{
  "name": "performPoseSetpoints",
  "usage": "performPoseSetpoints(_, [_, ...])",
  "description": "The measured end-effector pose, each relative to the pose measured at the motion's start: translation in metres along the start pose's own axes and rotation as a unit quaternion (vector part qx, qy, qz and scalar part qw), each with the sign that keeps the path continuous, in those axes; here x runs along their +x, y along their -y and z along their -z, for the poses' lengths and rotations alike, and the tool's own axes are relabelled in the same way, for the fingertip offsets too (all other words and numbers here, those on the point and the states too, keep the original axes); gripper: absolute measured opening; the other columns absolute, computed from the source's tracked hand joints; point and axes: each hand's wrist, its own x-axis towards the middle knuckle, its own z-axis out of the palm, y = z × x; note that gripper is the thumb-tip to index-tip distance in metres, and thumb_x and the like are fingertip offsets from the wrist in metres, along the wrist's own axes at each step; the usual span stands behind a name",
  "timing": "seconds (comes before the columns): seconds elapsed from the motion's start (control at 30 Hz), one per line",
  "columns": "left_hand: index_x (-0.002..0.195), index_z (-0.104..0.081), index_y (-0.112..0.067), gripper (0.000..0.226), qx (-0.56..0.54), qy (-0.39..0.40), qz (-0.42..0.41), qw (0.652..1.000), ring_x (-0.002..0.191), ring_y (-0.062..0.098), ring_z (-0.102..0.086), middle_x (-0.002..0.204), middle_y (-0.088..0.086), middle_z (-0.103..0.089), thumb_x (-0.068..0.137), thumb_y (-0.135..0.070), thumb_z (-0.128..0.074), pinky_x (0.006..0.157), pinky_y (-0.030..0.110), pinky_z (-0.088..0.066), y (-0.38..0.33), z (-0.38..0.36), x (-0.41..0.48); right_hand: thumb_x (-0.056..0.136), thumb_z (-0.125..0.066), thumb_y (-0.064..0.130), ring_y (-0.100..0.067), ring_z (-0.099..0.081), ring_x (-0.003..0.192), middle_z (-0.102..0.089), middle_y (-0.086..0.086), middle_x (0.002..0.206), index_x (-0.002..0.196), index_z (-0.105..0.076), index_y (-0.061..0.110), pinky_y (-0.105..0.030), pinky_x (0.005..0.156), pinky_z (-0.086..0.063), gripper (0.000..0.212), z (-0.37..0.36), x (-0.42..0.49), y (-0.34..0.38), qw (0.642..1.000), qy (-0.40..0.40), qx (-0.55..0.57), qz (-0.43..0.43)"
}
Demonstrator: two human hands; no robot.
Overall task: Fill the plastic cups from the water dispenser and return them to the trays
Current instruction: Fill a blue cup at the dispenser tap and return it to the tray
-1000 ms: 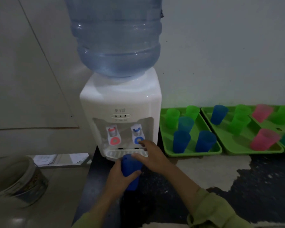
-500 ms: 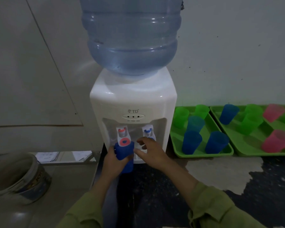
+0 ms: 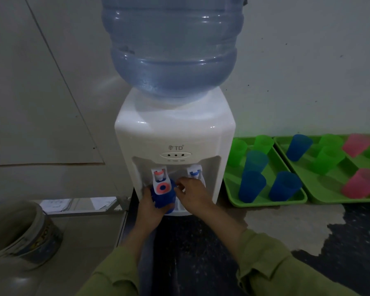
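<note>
L hand [image 3: 146, 202] grips blue cup [image 3: 166, 199] under red tap [image 3: 159, 180], R hand [image 3: 193, 194] curled beside it (grip unclear).

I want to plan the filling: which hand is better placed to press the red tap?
Right. The left hand grips the blue cup under the red tap; the right hand is beside that tap, apparently holding nothing.

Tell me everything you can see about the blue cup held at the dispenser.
The blue cup looks like plastic and is held roughly upright under the red tap of the white dispenser, whose round lever hides its upper front. The left hand grips its left side. The right hand has fingertips at its right edge; contact is unclear. Its inside is not visible.
</note>
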Motion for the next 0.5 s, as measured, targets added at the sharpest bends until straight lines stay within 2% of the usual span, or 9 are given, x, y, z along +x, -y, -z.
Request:
performPoseSetpoints(0.07, [0.116,-0.036,-0.021,0.07,-0.005,0.002,0.0,1.0,0.1,0.01,-0.056,0.108,-0.019,-0.052,0.067,0.003,-0.079,0.087,0.032,-0.049,0.002,-0.001,0.002,0.096,-0.043,0.022,-0.023,-0.06,0.086,-0.066,-0.012,0.093,0.086,-0.059,0.006,-0.027,0.062,-0.037,0.024,-0.002,0.002,0.002,1.0,0.002,-0.012,-0.007])
performPoseSetpoints(0.13, [0.117,-0.037,-0.02,0.069,-0.014,0.005,-0.001,1.0,0.103,0.014,-0.055,0.108,-0.018,-0.052,0.067,0.003,-0.079,0.089,0.033,-0.049,0.005,-0.001,0.004,0.096,-0.043,0.024,-0.025,-0.06,0.082,-0.066,-0.014,0.088,0.077,-0.053,0.01,-0.03,0.061,-0.04,0.026,-0.005,0.006,0.005,1.0,0.009,-0.011,-0.019])
performPoseSetpoints(0.2, [0.119,-0.037,-0.019,0.068,-0.015,0.012,-0.002,1.0,0.106,0.015,-0.055,0.11,-0.015,-0.053,0.069,0.002,-0.078,0.091,0.033,-0.049,0.008,-0.001,0.005,0.096,-0.044,0.028,-0.026,-0.06,0.08,-0.065,-0.014,0.084,0.076,-0.055,0.009,-0.034,0.065,-0.046,0.029,-0.01,0.012,0.007,0.999,0.016,-0.008,-0.034])
performPoseSetpoints(0.33, [0.122,-0.037,-0.02,0.069,-0.011,0.02,-0.002,1.0,0.113,0.02,-0.055,0.115,-0.007,-0.054,0.07,0.001,-0.077,0.095,0.039,-0.049,0.012,0.002,0.007,0.095,-0.049,0.032,-0.023,-0.059,0.08,-0.066,-0.012,0.086,0.079,-0.061,0.007,-0.032,0.067,-0.046,0.032,-0.016,0.02,0.006,0.998,0.023,-0.021,-0.058])
performPoseSetpoints(0.43, [0.122,-0.038,-0.02,0.068,-0.01,0.03,0.002,1.0,0.115,0.02,-0.055,0.116,-0.009,-0.055,0.07,-0.001,-0.077,0.097,0.041,-0.049,0.013,0.004,0.007,0.095,-0.05,0.033,-0.018,-0.055,0.074,-0.062,-0.01,0.079,0.059,-0.047,0.017,-0.032,0.067,-0.046,0.039,-0.016,0.022,0.004,0.998,0.028,-0.017,-0.052])
performPoseSetpoints(0.5, [0.122,-0.038,-0.021,0.068,-0.011,0.027,0.0,1.0,0.114,0.019,-0.055,0.114,-0.012,-0.055,0.07,-0.002,-0.078,0.096,0.041,-0.049,0.013,0.004,0.007,0.095,-0.05,0.031,-0.018,-0.053,0.072,-0.055,-0.004,0.069,0.053,-0.038,0.022,-0.032,0.066,-0.045,0.044,-0.015,0.022,0.005,0.998,0.03,-0.017,-0.055])
